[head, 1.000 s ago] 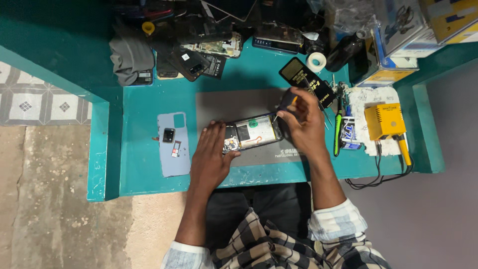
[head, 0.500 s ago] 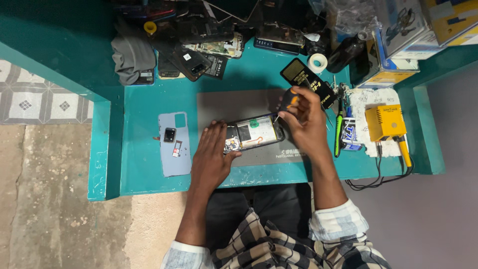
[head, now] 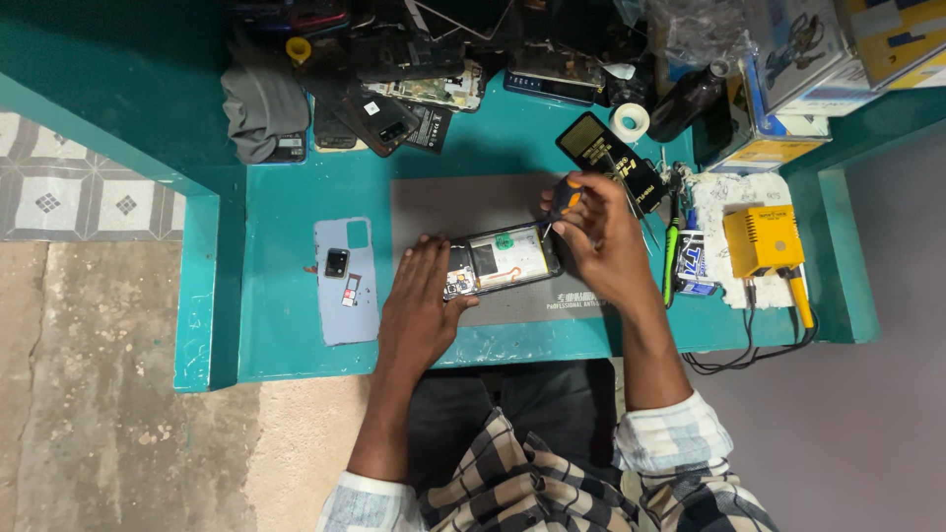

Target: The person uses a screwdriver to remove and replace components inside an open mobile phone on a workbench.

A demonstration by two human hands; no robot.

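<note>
From the head camera, the opened smartphone lay face down on a grey work mat near the front edge of a teal workbench, its back cover off and its battery and circuit board exposed. The left hand rested flat and spread on the phone's left end, fingers open and pressing it to the mat. The right hand was closed around a small screwdriver with a black and orange handle, its tip pointing down at the phone's right end. Left of the mat, well apart from the phone, lay the pale blue back cover, inner side up. As for containers, 2 printed cardboard boxes stood at the bench's far right corner; what they held could not be told. Near them sat a roll of white tape, a dark bottle and a black tester unit. A yellow device with cables rested on a white cloth to the right. Phone parts and a folded grey cloth crowded the back edge. Beyond the bench showed a worn concrete floor and patterned tiles.
</note>
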